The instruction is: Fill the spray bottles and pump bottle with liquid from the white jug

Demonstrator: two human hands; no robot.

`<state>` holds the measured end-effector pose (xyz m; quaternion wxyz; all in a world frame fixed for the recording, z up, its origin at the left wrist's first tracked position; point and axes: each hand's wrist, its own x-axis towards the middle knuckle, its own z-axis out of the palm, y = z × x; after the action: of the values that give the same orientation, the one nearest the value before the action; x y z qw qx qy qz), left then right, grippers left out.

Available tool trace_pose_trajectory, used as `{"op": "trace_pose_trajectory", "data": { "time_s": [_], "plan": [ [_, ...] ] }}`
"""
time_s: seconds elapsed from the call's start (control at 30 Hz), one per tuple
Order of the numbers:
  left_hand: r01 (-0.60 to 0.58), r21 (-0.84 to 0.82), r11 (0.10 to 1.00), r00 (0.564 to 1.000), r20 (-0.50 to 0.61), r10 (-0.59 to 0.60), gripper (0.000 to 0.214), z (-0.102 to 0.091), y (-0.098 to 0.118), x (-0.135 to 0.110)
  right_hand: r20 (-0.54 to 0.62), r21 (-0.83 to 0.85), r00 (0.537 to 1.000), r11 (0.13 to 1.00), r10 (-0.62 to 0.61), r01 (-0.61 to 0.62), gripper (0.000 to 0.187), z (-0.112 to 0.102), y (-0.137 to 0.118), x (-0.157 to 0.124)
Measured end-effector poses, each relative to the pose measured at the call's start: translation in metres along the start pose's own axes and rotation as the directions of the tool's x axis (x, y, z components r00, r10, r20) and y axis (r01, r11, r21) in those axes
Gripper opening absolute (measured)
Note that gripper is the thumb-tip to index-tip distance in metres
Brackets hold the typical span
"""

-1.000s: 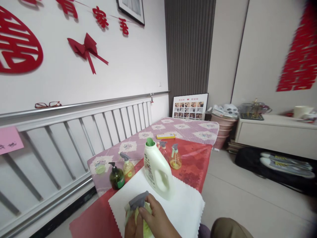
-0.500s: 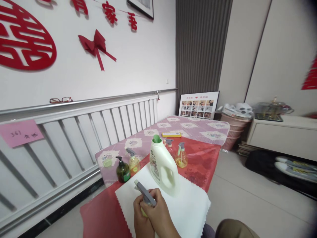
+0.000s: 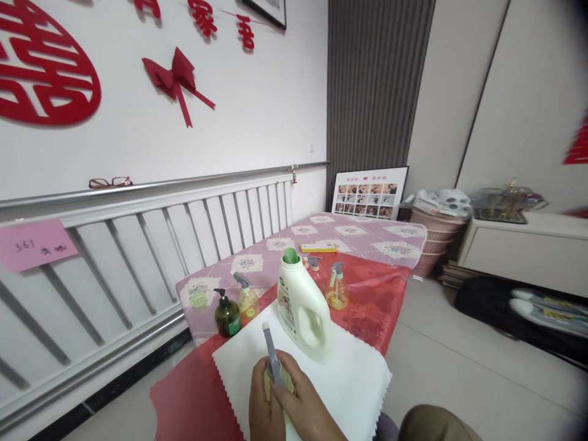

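Both hands are closed around a spray bottle (image 3: 274,362) with a grey trigger head and a yellowish clear body. My left hand (image 3: 263,401) wraps its left side, and my right hand (image 3: 305,404) grips it from the right, near the neck. The nozzle points away from me and up. Just beyond stands a large pale-green detergent jug (image 3: 301,312), upright and uncapped, with a green spout in its mouth. Under the hands and jug lies a white sheet (image 3: 353,373) with scalloped edges.
A dark green pump bottle (image 3: 228,315) and a yellowish spray bottle (image 3: 248,299) stand left of the jug. Another spray bottle (image 3: 337,291) with yellow liquid stands to its right. A green cap (image 3: 199,299) lies on the patterned tablecloth (image 3: 220,272). The radiator (image 3: 138,245) borders the table's left.
The spray bottle has turned in my hands: its nozzle swung from pointing left to pointing more straight ahead. My right hand has shifted slightly lower around it, exposing more of the yellowish body.
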<state>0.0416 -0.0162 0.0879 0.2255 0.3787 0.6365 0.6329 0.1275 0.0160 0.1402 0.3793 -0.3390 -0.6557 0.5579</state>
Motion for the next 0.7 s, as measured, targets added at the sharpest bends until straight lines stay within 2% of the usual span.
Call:
{"op": "trace_pose_trajectory", "data": {
  "time_s": [0.27, 0.4, 0.5, 0.6, 0.7],
  "plan": [
    [0.000, -0.001, 1.000, 0.999, 0.050, 0.000, 0.044, -0.005, -0.007, 0.004, -0.108, -0.026, 0.993, 0.999, -0.048, 0.045, 0.041, 0.010, 0.011, 0.003],
    [-0.002, -0.052, 0.999, 0.997, 0.073, 0.006, 0.050, -0.009, -0.015, 0.007, -0.059, -0.008, 0.998, 0.999, -0.037, 0.037, 0.052, 0.007, 0.022, -0.004],
    [-0.015, -0.053, 0.998, 0.996, 0.084, 0.019, 0.053, -0.013, -0.013, 0.011, -0.006, -0.003, 1.000, 1.000, 0.003, -0.003, 0.060, -0.002, 0.034, -0.012],
    [0.026, -0.019, 0.999, 0.994, 0.103, -0.024, 0.054, -0.015, -0.009, 0.014, 0.007, -0.055, 1.000, 0.998, -0.007, 0.007, 0.060, -0.009, 0.052, -0.020],
    [0.051, -0.050, 0.997, 0.993, 0.106, -0.045, 0.059, -0.014, -0.006, 0.012, -0.071, -0.097, 0.996, 0.994, -0.055, 0.048, 0.064, -0.005, 0.071, -0.026]
  ]
}}
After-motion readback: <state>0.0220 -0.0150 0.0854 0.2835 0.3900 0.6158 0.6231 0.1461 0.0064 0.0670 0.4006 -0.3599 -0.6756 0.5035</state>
